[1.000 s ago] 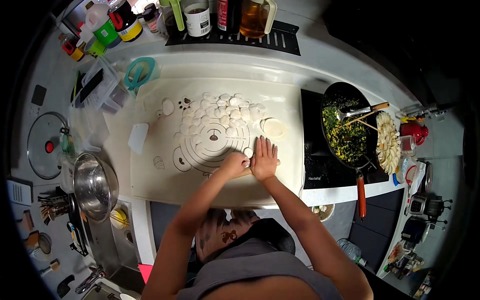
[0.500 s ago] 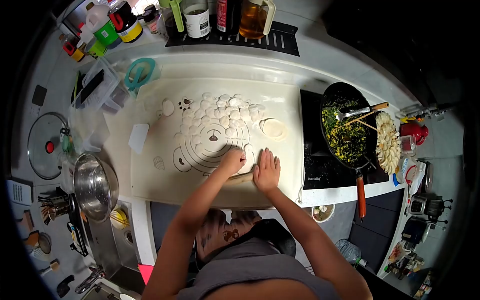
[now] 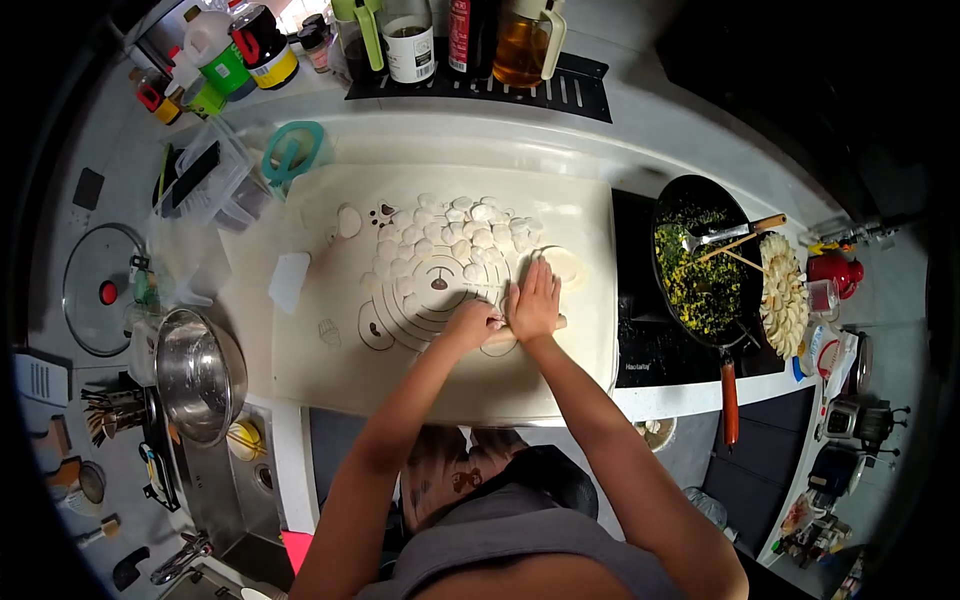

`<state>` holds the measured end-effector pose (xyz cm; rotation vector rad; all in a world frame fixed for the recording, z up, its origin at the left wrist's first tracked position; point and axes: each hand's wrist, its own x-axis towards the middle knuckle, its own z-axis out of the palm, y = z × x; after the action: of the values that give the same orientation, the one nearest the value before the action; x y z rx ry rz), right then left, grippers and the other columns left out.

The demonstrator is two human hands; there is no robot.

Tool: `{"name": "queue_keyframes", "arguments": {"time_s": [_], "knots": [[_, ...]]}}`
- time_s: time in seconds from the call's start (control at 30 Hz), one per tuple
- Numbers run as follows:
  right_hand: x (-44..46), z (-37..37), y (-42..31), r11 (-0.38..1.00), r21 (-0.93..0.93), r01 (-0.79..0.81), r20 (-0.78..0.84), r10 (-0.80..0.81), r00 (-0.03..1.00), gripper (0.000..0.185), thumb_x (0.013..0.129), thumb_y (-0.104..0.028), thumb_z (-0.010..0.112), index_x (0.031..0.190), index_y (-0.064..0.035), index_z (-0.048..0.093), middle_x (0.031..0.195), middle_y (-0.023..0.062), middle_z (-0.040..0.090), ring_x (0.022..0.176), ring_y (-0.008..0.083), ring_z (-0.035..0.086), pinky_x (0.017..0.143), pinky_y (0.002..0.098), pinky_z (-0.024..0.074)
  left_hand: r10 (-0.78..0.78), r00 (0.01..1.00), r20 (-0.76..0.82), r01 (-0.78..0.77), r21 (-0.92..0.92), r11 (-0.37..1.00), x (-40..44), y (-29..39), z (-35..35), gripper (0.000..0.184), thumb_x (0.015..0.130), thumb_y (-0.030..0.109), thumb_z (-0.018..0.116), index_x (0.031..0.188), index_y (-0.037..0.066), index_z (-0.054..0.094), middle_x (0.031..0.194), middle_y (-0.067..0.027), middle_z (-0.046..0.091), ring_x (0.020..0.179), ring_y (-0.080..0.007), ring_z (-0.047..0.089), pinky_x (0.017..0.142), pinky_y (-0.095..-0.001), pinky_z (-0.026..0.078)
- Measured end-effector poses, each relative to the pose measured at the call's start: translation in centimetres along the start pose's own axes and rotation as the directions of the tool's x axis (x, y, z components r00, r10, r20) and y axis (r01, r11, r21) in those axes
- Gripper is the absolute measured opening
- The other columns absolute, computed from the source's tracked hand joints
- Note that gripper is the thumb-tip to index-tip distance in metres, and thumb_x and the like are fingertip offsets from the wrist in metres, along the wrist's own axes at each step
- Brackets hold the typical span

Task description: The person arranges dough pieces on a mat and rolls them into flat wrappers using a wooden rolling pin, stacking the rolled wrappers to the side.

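My left hand [image 3: 474, 325] is closed in a pinch at the edge of a small dough round, mostly hidden between my hands. Flat on the wooden rolling pin [image 3: 504, 335] lies my right hand [image 3: 535, 305], its fingers stretched forward; one pin end sticks out to its right. Both hands are over the lower right of a cream kneading mat [image 3: 325, 375] with printed rings. Several floured dough pieces [image 3: 440, 235] are clustered beyond them. A rolled wrapper or stack of wrappers [image 3: 565, 268] rests just past my right fingertips.
Right of the mat, a pan [image 3: 696, 325] of chopped green and yellow filling sits on the black cooktop [image 3: 640, 350], beside shaped dumplings [image 3: 783, 295]. A white scraper [image 3: 289, 281] and steel bowl [image 3: 205, 380] are at left. Bottles [image 3: 410, 50] line the back.
My right hand has moved forward with the rolling pin, which has rolled away from me over the dough. My left hand stays beside it. The whole view has shifted slightly.
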<state>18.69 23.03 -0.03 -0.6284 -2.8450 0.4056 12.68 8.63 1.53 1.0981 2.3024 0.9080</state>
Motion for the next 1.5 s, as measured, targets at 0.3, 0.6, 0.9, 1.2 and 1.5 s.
{"name": "queue_keyframes", "arguments": {"time_s": [0.3,0.6,0.9,1.2,1.5], "knots": [[-5.4,-2.6,0.7,0.994,-0.060,0.095,0.117,-0.087,0.989,0.069,0.083,-0.022,0.048,0.141,0.0065,0.024,0.147,0.0214,0.030,0.136,0.0348,0.028,0.111,0.0543,0.0168,-0.156,0.984,-0.083,0.136,-0.205,0.969,-2.2,0.0,0.9,0.012,0.071,0.013,0.068,0.078,0.004,0.066,0.082,-0.0149,0.066,0.080,-0.0329,0.062,0.071,-0.0413,0.049],[3.2,0.2,-0.8,1.000,-0.020,-0.022,-0.001,0.022,1.000,0.061,0.093,-0.028,0.040,0.142,0.0055,0.024,0.149,0.0189,0.027,0.138,0.0320,0.024,0.114,0.0469,0.0138,-0.078,0.997,-0.003,0.078,-0.059,0.995,0.6,-1.2,0.0,0.012,0.077,0.015,0.067,0.084,0.004,0.066,0.080,-0.0154,0.065,0.076,-0.0335,0.062,0.068,-0.0421,0.049],[-8.4,-3.6,1.0,0.996,0.003,0.084,0.070,-0.084,0.994,0.066,0.082,-0.017,0.049,0.139,0.0076,0.028,0.144,0.0244,0.032,0.133,0.0377,0.032,0.109,0.0535,0.0204,-0.103,0.995,0.011,0.103,-0.115,0.988,-0.6,-0.4,1.2,0.016,0.079,0.019,0.069,0.087,0.005,0.066,0.083,-0.0147,0.066,0.077,-0.0329,0.063,0.068,-0.0403,0.049],[2.0,0.0,-0.9,0.999,-0.034,0.023,-0.018,-0.023,1.000,0.064,0.089,-0.025,0.044,0.141,0.0063,0.025,0.148,0.0210,0.026,0.137,0.0344,0.025,0.112,0.0503,0.0156,-0.146,0.989,-0.021,0.145,-0.041,0.989,0.2,-0.7,0.6,0.012,0.077,0.013,0.066,0.085,0.005,0.067,0.083,-0.0166,0.065,0.078,-0.0345,0.062,0.068,-0.0424,0.048],[-8.2,-2.0,1.0,0.999,-0.021,0.044,0.045,-0.043,0.998,0.066,0.085,-0.023,0.048,0.140,0.0070,0.026,0.146,0.0240,0.028,0.136,0.0358,0.028,0.111,0.0537,0.0173,-0.095,0.994,-0.054,0.090,-0.092,0.992,-0.3,-0.5,1.5,0.015,0.077,0.016,0.069,0.083,0.003,0.064,0.082,-0.0159,0.065,0.080,-0.0351,0.062,0.070,-0.0429,0.048]]}}
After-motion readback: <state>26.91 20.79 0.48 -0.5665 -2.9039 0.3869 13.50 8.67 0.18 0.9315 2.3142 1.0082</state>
